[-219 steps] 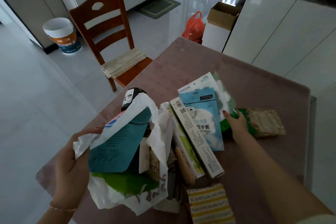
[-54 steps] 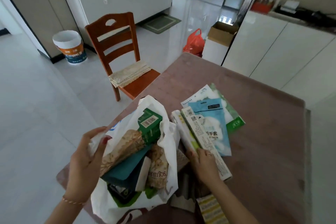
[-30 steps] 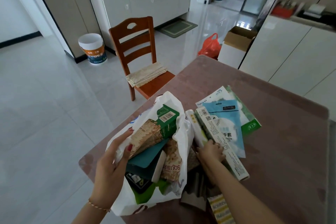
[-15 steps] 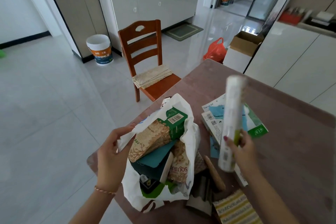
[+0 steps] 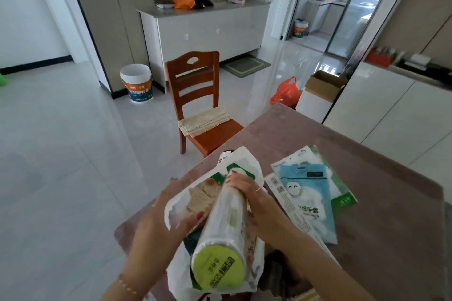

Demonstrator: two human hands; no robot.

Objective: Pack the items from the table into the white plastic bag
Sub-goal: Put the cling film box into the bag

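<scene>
The white plastic bag [image 5: 176, 205] stands open at the table's near left corner, stuffed with packets. My left hand [image 5: 159, 222] grips the bag's left handle and rim. My right hand [image 5: 254, 200] is closed around the far end of a long white roll with a lime-green end cap [image 5: 220, 247], which lies slanted across the bag's mouth. To the right on the table lie a blue glove packet [image 5: 308, 200], a long white box [image 5: 286, 205] and a green-edged packet [image 5: 344, 199].
The brown table [image 5: 381, 239] runs off to the right. A wooden chair [image 5: 195, 95] with a folded cloth stands beyond the bag. On the floor are a white bucket [image 5: 136, 83], an orange bag [image 5: 286, 93] and a cardboard box [image 5: 322, 85].
My right hand picked the long roll off the table, raised it upright, then swung it left and laid it over the bag's mouth. My left hand kept hold of the bag.
</scene>
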